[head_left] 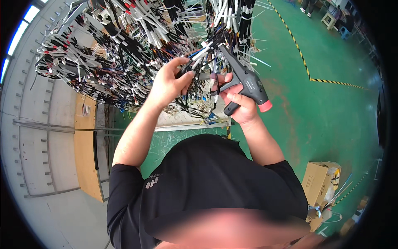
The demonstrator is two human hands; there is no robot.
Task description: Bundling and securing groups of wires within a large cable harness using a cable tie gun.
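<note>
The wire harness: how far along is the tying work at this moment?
Done: many white ties already sit on the harness, their tails uncut. In hand: the left hand pinches a wire bundle while the right hand holds a tie gun with its nose at that bundle. Left: loose wires hang below the hands, not tied.

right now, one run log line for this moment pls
left hand: pinching wire bundle | right hand: gripping cable tie gun, nose at bundle | nearby: cardboard box on green floor
</note>
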